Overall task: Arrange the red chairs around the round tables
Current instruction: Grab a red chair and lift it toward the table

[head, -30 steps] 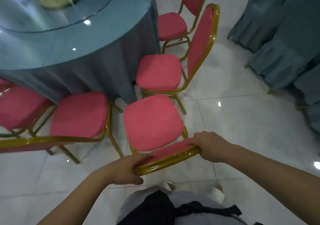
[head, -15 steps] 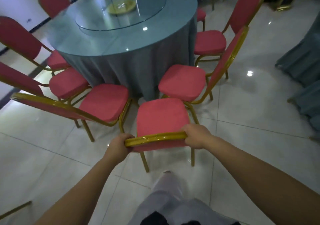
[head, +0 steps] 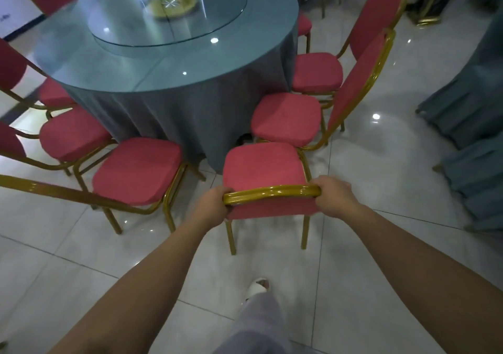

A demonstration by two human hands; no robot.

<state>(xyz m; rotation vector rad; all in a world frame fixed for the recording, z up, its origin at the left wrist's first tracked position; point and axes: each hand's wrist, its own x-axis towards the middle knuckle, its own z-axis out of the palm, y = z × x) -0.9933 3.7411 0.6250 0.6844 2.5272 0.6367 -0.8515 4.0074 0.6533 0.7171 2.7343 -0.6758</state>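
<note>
Gripping the near red chair (head: pixel 264 165) by its gold top rail (head: pixel 272 191), with left hand (head: pixel 215 203) and right hand (head: pixel 334 195) clamped at opposite ends, likely for steering squarely toward the round desk (head: pixel 190 114).

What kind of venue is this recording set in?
Most likely a banquet hall or restaurant dining room: a round table draped in grey-blue cloth with a glass turntable, ringed by red gold-framed chairs, on polished tile floor.
</note>
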